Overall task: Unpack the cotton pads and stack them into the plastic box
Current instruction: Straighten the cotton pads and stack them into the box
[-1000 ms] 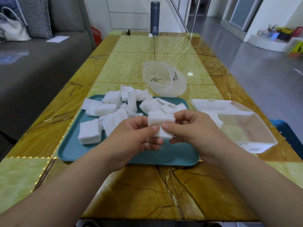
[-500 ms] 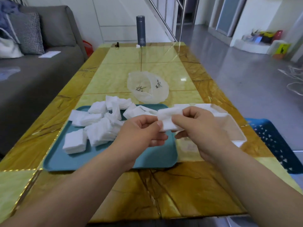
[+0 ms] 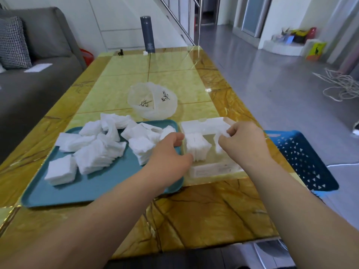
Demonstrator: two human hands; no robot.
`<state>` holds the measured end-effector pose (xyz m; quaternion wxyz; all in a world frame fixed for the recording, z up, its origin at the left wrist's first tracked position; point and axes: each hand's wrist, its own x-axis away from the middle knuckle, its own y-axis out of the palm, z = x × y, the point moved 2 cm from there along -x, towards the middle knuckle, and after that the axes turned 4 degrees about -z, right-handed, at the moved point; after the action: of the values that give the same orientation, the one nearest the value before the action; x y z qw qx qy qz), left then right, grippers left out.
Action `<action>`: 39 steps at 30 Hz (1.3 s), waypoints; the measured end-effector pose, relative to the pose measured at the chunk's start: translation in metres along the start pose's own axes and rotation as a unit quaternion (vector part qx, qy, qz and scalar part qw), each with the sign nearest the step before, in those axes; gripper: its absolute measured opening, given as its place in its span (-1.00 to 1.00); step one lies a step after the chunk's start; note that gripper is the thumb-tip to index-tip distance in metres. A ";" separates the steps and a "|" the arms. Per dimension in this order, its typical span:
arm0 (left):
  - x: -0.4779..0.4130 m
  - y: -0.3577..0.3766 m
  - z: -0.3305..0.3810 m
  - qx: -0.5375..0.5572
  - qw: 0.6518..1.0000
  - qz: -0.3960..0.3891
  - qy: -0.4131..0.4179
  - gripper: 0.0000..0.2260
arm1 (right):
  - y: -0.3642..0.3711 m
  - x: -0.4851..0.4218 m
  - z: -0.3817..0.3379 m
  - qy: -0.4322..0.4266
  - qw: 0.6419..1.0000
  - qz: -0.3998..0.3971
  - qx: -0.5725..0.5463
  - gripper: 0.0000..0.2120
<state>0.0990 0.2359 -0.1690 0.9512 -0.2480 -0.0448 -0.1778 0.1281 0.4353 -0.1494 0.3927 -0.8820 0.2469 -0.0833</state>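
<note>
A clear plastic box (image 3: pixel 213 169) stands right of the teal tray (image 3: pixel 97 189), its lid (image 3: pixel 204 124) folded open behind it. A stack of white cotton pads (image 3: pixel 198 146) stands on edge at the box's left end. My right hand (image 3: pixel 242 140) is over the box's right half and pinches a few cotton pads (image 3: pixel 220 137) low inside it. My left hand (image 3: pixel 171 150) hovers at the tray's right edge, fingers loosely curled, its thumb touching the standing stack. Several loose piles of pads (image 3: pixel 93 152) lie on the tray.
An empty crumpled plastic bag (image 3: pixel 153 101) lies behind the tray. A blue perforated basket (image 3: pixel 303 158) sits off the table's right edge. A dark flask (image 3: pixel 147 33) stands at the far end. A grey sofa (image 3: pixel 29 94) runs along the left.
Both hands carried the pinched stack of pads from above the tray rightward into the box. The left hand has let go; the right still pinches a few pads.
</note>
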 end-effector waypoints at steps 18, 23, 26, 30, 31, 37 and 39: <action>0.009 0.001 -0.004 0.018 1.000 -0.013 0.006 -0.54 | 0.021 0.024 -0.040 -0.073 0.989 -0.115 0.065 -0.56; 0.011 0.005 -0.013 0.050 0.998 -0.029 0.007 -0.50 | 0.024 0.030 -0.048 -0.057 0.976 -0.197 0.069 -0.69; 0.010 0.005 -0.014 0.048 0.998 -0.034 0.008 -0.51 | 0.021 0.028 -0.050 -0.042 0.976 -0.202 0.075 -0.73; 0.016 -0.004 -0.010 0.014 0.999 -0.037 0.018 -0.68 | 0.011 0.032 -0.058 -0.045 0.971 -0.176 0.158 -0.84; 0.018 -0.010 -0.010 0.010 0.999 -0.029 0.024 -0.75 | 0.008 0.033 -0.060 -0.047 0.969 -0.168 0.174 -0.86; 0.005 -0.067 -0.028 -0.286 0.936 0.117 0.170 -0.76 | 0.005 0.045 -0.080 -0.069 0.977 -0.116 0.167 -0.67; -0.003 -0.076 -0.036 -0.396 0.905 0.068 0.138 -0.59 | 0.016 0.051 -0.090 -0.112 0.983 -0.101 0.101 -0.61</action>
<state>0.0689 0.1574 -0.1658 0.7809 -0.5800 0.1784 -0.1483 0.1358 0.3418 -0.1019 0.4949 -0.8617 0.1015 -0.0482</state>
